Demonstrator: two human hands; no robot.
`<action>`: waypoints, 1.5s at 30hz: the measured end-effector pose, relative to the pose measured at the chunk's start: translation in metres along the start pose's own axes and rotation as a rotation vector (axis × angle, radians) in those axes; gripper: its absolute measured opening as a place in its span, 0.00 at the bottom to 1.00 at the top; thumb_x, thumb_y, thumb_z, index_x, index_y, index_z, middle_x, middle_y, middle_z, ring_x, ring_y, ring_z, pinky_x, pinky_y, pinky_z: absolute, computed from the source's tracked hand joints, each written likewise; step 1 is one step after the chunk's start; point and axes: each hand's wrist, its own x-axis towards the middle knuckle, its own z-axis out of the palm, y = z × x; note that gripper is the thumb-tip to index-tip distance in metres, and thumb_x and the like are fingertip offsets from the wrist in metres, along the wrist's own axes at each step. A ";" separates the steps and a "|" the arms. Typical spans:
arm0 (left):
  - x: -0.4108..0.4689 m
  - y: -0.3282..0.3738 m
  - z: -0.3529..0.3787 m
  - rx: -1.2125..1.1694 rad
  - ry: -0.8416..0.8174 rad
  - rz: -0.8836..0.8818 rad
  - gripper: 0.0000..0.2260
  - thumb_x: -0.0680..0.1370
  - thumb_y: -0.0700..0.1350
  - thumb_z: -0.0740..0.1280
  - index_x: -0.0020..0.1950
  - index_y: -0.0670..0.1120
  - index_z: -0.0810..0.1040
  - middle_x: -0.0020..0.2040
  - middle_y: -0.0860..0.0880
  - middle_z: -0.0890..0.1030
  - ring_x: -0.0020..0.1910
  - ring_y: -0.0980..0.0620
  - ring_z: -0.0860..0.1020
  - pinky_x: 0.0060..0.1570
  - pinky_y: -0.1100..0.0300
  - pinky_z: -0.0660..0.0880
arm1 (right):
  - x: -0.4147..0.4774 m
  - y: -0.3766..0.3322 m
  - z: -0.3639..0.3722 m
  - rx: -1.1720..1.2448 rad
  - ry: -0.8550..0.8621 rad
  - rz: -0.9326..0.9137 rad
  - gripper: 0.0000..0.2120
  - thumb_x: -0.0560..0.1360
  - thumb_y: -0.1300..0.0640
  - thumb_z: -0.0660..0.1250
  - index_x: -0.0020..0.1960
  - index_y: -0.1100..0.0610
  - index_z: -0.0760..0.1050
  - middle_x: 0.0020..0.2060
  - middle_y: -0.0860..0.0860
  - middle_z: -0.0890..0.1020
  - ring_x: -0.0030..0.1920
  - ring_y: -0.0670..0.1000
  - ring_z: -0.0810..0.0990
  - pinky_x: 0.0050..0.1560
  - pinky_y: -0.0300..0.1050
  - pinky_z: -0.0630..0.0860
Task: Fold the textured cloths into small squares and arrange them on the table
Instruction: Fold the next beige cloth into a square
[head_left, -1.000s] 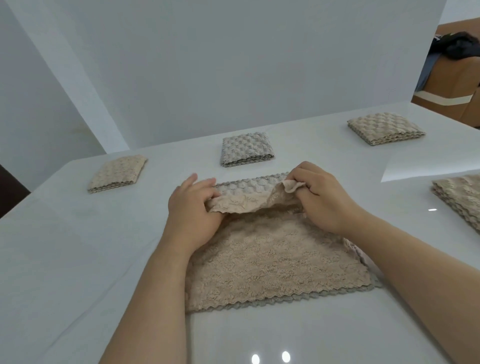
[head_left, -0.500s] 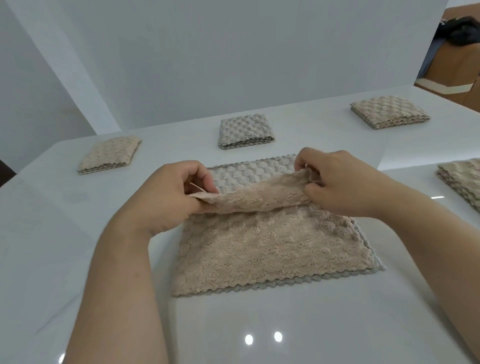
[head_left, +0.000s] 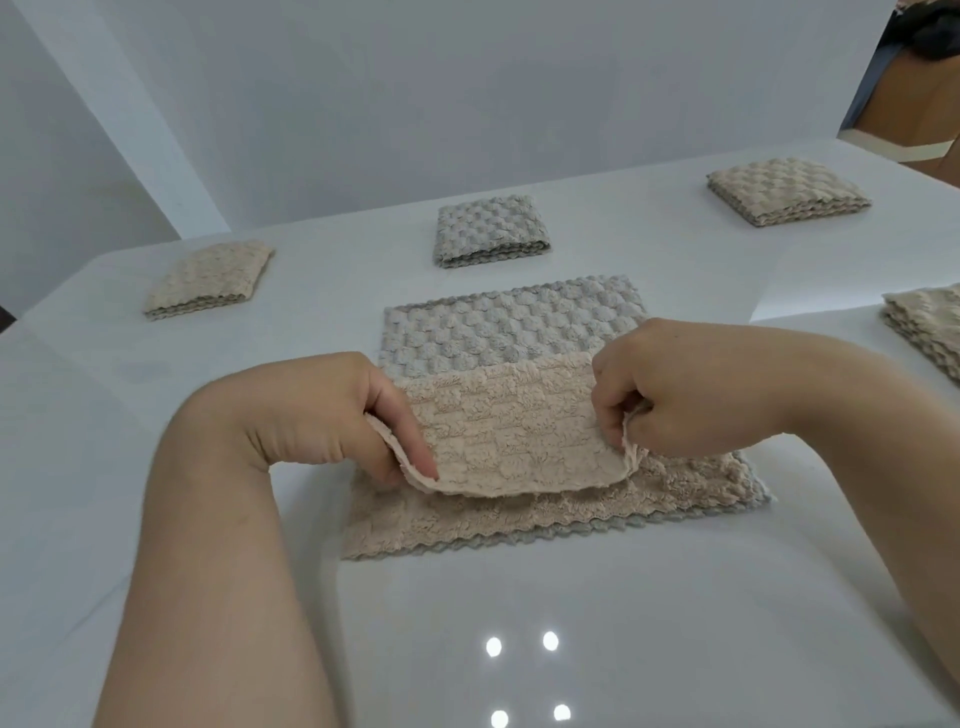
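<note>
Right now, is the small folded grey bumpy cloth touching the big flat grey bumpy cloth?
Apart. The head view shows bare white table between the folded grey cloth and the flat grey cloth.

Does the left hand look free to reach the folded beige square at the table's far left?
Probably not yet: the left hand pinches the edge of the beige cloth being folded. Once it lets go, nothing lies between it and the folded beige square.

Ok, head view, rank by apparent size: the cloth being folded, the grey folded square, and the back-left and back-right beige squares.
1. cloth being folded
2. back-right beige square, slightly wider
3. grey square and back-left beige square: look alike, unranked
</note>
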 end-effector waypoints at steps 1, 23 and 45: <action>0.000 0.000 0.000 0.011 -0.007 -0.001 0.13 0.60 0.46 0.77 0.42 0.59 0.89 0.47 0.57 0.86 0.53 0.58 0.82 0.66 0.51 0.74 | -0.001 -0.001 0.000 -0.011 -0.023 0.000 0.15 0.67 0.59 0.60 0.40 0.44 0.82 0.40 0.44 0.83 0.44 0.47 0.82 0.47 0.50 0.81; 0.005 0.004 0.001 0.126 -0.112 0.027 0.14 0.68 0.40 0.79 0.42 0.61 0.88 0.44 0.59 0.85 0.49 0.60 0.81 0.62 0.56 0.74 | -0.005 -0.016 0.001 -0.094 -0.058 0.047 0.11 0.69 0.63 0.62 0.40 0.51 0.80 0.36 0.45 0.82 0.37 0.45 0.79 0.42 0.50 0.82; 0.027 0.042 0.025 -0.056 0.694 0.164 0.10 0.78 0.56 0.71 0.42 0.52 0.85 0.34 0.59 0.83 0.30 0.64 0.78 0.34 0.67 0.72 | 0.007 -0.019 0.013 -0.186 0.461 0.118 0.15 0.81 0.46 0.53 0.43 0.49 0.73 0.41 0.46 0.77 0.42 0.50 0.77 0.45 0.51 0.78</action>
